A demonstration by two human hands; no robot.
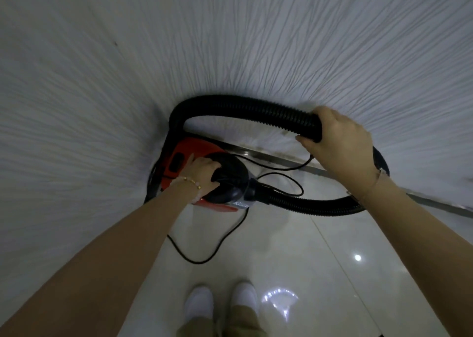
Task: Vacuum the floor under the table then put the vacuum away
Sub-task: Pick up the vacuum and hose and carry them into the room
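No text, label, brand, number or sign can be read anywhere in view. The red vacuum (179, 162) under the left hand (204, 174) has a dark panel on its top just beyond the fingers, but nothing legible shows on it. The black hose (243, 110) gripped by the right hand (343, 142) carries no visible markings.

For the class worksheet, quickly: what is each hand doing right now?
Left hand: closed on the vacuum cleaner handle.
Right hand: closed around the black hose.
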